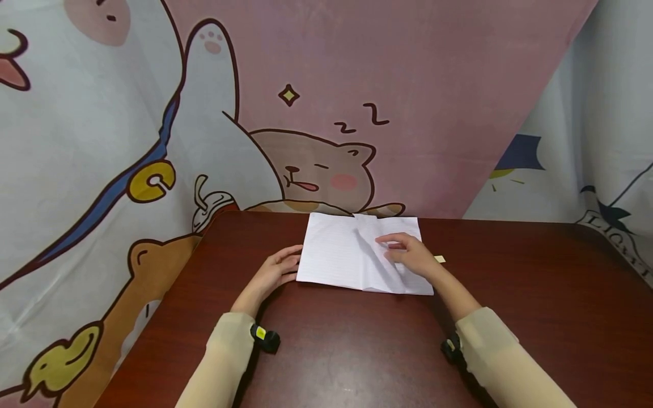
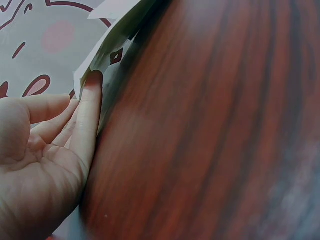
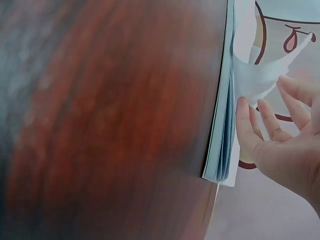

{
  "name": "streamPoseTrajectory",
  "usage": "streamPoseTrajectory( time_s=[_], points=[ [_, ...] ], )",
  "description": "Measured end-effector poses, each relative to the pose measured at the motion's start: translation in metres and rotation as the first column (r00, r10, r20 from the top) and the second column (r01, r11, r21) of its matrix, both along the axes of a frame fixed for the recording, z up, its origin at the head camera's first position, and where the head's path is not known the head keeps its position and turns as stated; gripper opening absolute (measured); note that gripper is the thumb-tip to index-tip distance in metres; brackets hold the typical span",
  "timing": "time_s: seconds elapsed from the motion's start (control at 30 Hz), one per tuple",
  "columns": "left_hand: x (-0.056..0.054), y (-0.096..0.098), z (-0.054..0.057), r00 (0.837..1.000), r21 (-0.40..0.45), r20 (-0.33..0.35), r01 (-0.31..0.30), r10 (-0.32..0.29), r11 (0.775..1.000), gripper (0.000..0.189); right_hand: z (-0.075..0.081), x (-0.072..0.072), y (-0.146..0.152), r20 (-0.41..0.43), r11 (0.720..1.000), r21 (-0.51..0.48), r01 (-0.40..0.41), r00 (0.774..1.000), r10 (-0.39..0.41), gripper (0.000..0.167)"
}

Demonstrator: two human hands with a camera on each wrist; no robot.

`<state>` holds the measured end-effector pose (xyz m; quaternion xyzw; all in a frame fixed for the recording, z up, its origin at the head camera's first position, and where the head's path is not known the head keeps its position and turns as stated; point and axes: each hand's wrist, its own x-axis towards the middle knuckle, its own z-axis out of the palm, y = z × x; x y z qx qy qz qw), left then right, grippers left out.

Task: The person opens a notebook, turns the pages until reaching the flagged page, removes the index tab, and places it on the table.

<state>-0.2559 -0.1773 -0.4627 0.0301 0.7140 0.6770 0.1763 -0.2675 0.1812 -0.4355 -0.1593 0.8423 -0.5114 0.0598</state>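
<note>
An open notebook with white lined pages lies near the table's far edge. One page stands lifted and bent near the middle fold, leaning over the right side. My left hand is at the notebook's left edge; in the left wrist view its extended fingers meet the page edge, one fingertip tucked just under it. Over the right half is my right hand, fingers loosely spread beside the lifted page. The right wrist view shows the curved page by the fingertips and the notebook's layered edge below.
The dark red-brown wooden table stretches to both sides. A small pale yellow tab shows beyond the notebook's right edge, by the right wrist. Behind the table hangs a cartoon-printed cloth. Both wrists wear black cameras.
</note>
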Motion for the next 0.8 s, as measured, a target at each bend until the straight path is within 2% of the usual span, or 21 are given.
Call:
streamPoseTrajectory(
  time_s=[0.17,0.3,0.53,0.8],
  points=[
    [0.000,0.000,0.000,1.000,-0.008,-0.021,0.012,-0.012,1.000,0.047,-0.002,-0.001,-0.004,-0.008,0.999,-0.034,0.013,1.000,-0.014,0.041],
    [0.000,0.000,0.000,1.000,-0.005,-0.011,0.006,-0.006,1.000,0.047,-0.003,-0.002,-0.007,-0.022,0.999,-0.037,0.017,1.000,-0.017,0.043],
    [0.001,0.001,0.000,1.000,-0.011,-0.012,0.007,-0.007,1.000,0.046,-0.003,-0.003,-0.010,0.041,0.998,-0.066,0.002,0.999,0.001,0.045],
    [0.001,0.001,0.001,1.000,0.000,-0.014,0.012,-0.012,1.000,0.047,-0.005,-0.004,-0.014,0.041,0.997,-0.074,0.004,0.999,-0.001,0.042]
  ],
)
